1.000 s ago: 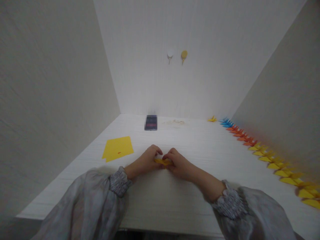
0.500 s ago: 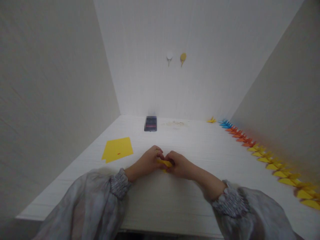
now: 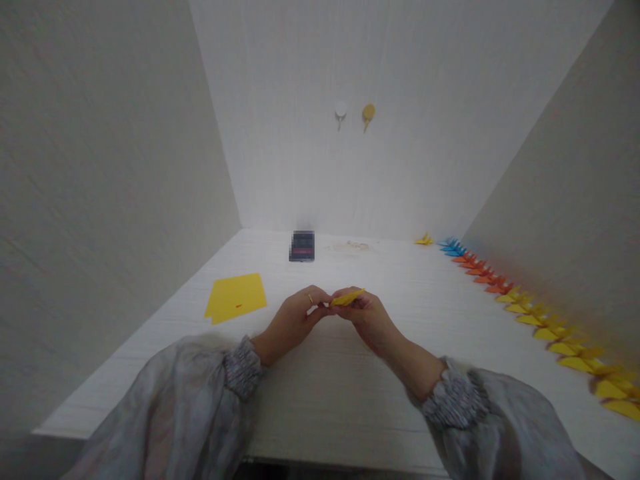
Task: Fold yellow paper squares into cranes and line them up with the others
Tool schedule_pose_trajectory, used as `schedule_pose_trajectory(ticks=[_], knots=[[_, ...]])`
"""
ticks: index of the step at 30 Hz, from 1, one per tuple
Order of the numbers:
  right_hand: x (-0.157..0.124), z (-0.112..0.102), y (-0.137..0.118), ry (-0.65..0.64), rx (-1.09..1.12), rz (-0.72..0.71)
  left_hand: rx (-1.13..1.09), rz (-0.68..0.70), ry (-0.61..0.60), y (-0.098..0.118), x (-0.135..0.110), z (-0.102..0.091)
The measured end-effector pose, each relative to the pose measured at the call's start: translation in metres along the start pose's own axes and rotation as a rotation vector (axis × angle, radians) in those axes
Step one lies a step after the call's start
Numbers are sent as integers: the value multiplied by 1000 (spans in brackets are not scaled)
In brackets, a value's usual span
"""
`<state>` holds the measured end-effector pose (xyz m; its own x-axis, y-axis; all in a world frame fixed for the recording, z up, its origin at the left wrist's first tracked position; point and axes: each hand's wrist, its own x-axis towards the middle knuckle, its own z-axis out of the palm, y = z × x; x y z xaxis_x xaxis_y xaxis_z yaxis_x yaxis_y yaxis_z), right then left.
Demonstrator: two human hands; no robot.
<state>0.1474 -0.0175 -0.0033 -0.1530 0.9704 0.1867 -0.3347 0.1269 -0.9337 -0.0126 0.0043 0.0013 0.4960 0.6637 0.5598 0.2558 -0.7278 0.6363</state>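
Observation:
A small folded piece of yellow paper [image 3: 347, 298] is held between both hands above the middle of the table. My left hand [image 3: 300, 313], with a ring on one finger, pinches the paper's left end between thumb and fingers. My right hand [image 3: 367, 317] is closed on the same paper from the right, its thumb below and fingers behind. The paper lies slanted, its pointed right end raised. Fingers partly hide its left end and folds.
Yellow paper sheets [image 3: 235, 297] with a small reddish mark lie left of my hands. A dark, blurred-out device [image 3: 302, 247] lies near the back wall. Blue, orange and yellow folded paper cranes [image 3: 547, 330] line the right side; one yellow crane [image 3: 425, 240] sits apart. Two hooks [image 3: 369, 113] hang on the wall.
The folded paper has turned and risen slightly, and more of it shows above the right hand. Both hands have shifted slightly, the left hand's fingers now straighter.

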Motion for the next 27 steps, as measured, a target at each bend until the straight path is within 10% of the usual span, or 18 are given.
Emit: schedule_pose_trajectory(ticks=[12,21,27], knots=[[4,-10,10,-20,-181,60,250,99,29,-5,1,-1],[8,-28,-1,-60,-1004,-470,674,-18,-152,-16,1,-8],[6,-27,3,-234,-1212,-491,674,-66,-328,-11,1,-6]])
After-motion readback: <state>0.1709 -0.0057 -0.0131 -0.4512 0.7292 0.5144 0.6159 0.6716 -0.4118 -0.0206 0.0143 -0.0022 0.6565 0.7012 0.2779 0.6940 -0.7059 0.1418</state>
